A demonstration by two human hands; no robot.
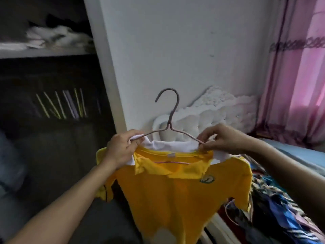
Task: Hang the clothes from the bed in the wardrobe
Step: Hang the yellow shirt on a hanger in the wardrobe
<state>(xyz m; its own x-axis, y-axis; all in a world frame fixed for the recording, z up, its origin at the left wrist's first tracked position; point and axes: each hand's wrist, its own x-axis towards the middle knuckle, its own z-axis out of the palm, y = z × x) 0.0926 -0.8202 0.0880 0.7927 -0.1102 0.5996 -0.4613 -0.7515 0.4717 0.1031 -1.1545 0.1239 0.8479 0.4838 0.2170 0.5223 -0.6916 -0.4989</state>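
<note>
A yellow shirt (175, 191) hangs in the air in front of the person, between the open wardrobe (52, 138) on the left and the bed (299, 155) on the right. It has short sleeves, a white collar (172, 147) and a small round badge (208, 179) on the chest. A thin wire hanger (168, 125) sits inside the neck, hook upright above the collar. The left hand (119, 150) has its fingers curled, pinching collar and hanger arm together. The right hand (223, 138) pinches the other hanger arm at the collar's edge. A heap of patterned clothes (274, 208) lies on the bed. Behind stand a white tufted headboard (211, 111), a pale wall (175, 41) and a pink curtain (299, 85). The wardrobe's shelf (44, 52) holds crumpled fabric.
</note>
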